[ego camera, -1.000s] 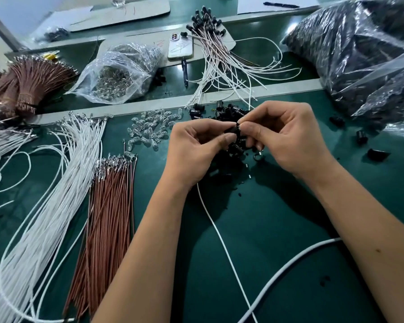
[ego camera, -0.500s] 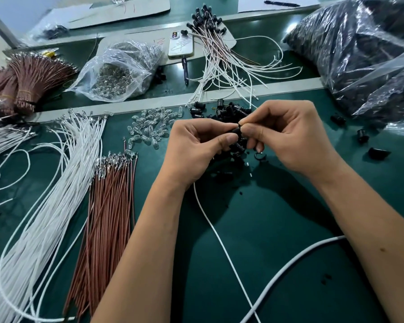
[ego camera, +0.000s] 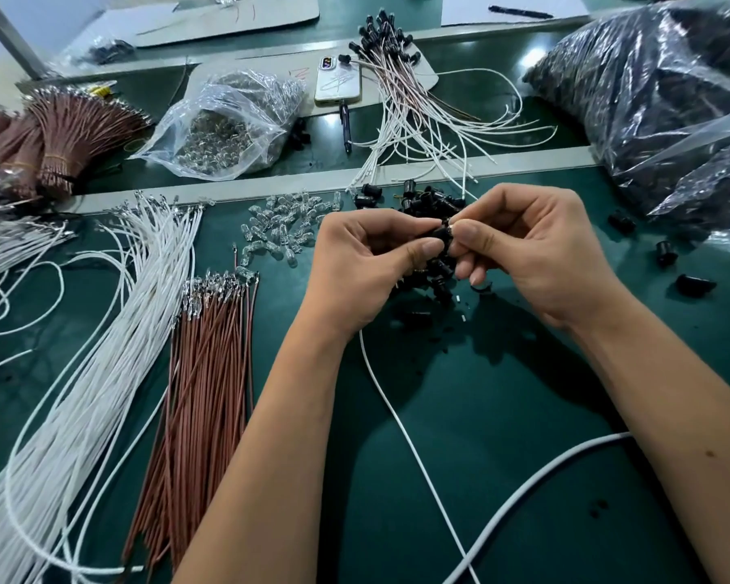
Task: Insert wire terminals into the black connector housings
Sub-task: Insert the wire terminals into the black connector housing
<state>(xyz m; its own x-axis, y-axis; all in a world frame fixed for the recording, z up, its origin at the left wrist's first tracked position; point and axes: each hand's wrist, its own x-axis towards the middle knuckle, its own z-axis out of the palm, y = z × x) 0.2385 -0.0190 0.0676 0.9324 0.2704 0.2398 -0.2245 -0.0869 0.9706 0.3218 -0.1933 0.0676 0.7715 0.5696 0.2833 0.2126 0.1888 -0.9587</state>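
Observation:
My left hand [ego camera: 367,259] pinches a small black connector housing [ego camera: 441,234] between thumb and fingers. A thin white wire [ego camera: 401,427] trails from under that hand toward me. My right hand [ego camera: 523,250] pinches the housing's near end, where a small shiny piece shows at its fingertips. Both hands meet above a pile of loose black housings [ego camera: 428,204] on the green mat. To the left lie a bundle of brown terminal wires [ego camera: 203,364] and a bundle of white terminal wires [ego camera: 89,364]. How the wire's terminal sits in the housing is hidden by my fingers.
Clear small bulbs [ego camera: 279,229] lie scattered left of the pile. Behind a grey rail are a plastic bag of bulbs [ego camera: 224,128], a phone [ego camera: 338,82], finished wire assemblies [ego camera: 409,103] and tied brown wire bundles [ego camera: 60,137]. Big bags of black parts [ego camera: 666,103] fill the right. A thick white cable [ego camera: 536,491] crosses the front.
Both hands stay together over the pile. The fingers have shifted slightly on the housing, and the white wire's lower end has swung a little.

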